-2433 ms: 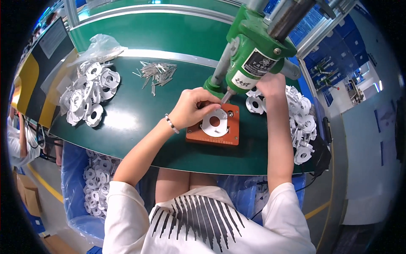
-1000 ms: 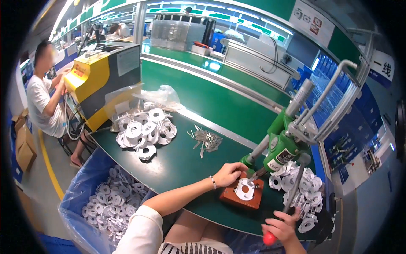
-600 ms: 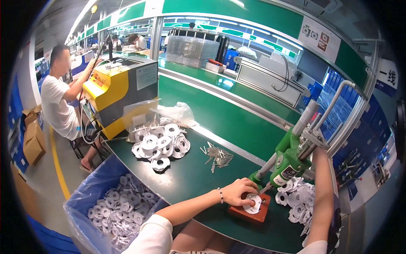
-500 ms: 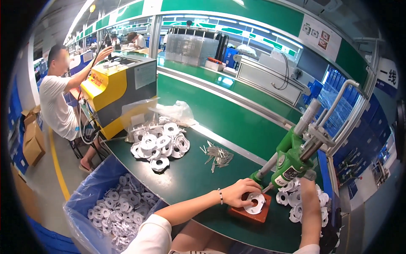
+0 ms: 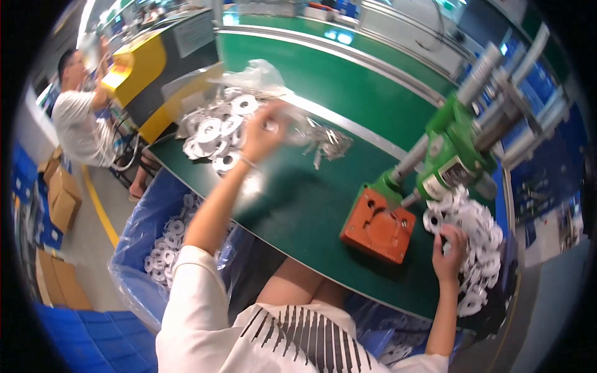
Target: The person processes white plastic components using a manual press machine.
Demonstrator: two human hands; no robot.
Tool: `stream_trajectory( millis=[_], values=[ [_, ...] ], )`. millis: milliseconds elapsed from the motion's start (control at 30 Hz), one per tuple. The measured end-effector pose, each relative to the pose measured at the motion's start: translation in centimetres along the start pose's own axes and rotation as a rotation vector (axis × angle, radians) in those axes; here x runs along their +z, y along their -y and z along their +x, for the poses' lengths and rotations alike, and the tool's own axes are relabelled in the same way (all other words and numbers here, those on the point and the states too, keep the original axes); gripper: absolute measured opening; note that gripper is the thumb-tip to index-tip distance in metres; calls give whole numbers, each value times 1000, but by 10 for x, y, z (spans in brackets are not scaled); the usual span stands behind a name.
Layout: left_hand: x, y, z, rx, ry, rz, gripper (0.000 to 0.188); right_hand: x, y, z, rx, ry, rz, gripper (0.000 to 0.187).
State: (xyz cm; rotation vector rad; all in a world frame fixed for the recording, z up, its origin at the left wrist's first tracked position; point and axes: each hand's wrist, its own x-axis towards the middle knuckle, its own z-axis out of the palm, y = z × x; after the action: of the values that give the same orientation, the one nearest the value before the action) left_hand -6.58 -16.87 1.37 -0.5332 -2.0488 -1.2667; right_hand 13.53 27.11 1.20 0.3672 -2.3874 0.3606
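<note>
Nearest you, below your side of the table (image 5: 298, 214), a blue bin (image 5: 137, 239) lined with clear plastic holds many white parts (image 5: 163, 258). Your right hand (image 5: 450, 248), fingers curled, is at the near left edge of the right-hand pile (image 5: 482, 239) of white ring-shaped parts; a bit of white shows at your fingertips, but you cannot tell here whether they grip it. Just left of that hand, the orange block (image 5: 380, 229) sits on the table with its shaped hollow facing up, and the green press (image 5: 451, 149) stands behind it, its metal tip near the block's far edge. Your left hand (image 5: 263, 135) is over the table between the left-hand pile (image 5: 209, 130) of white parts and the loose metal pins (image 5: 333, 146); it is too blurred to tell its grip. Behind that pile lies a clear plastic bag (image 5: 258, 78). Farther left, a co-worker (image 5: 78, 121) in white sits beside a yellow and grey machine (image 5: 146, 65).
</note>
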Motion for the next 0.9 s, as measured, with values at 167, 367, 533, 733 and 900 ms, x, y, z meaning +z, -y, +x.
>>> stream_trajectory(
  millis=[167,367,533,733,900],
  values=[
    [-117,124,45,-31,-239,620,30,17,8,-4,84,179,-202,50],
    [-108,136,49,-31,-101,1143,47,42,-4,-7,84,152,-308,45],
    [-2,37,27,416,-158,590,22,53,-18,-7,106,56,-194,21],
    [113,-57,-26,395,38,137,23,37,-8,-17,-83,-156,-94,24],
    [123,-68,-50,403,202,58,21,8,41,-25,-180,-177,-78,19]
  ],
)
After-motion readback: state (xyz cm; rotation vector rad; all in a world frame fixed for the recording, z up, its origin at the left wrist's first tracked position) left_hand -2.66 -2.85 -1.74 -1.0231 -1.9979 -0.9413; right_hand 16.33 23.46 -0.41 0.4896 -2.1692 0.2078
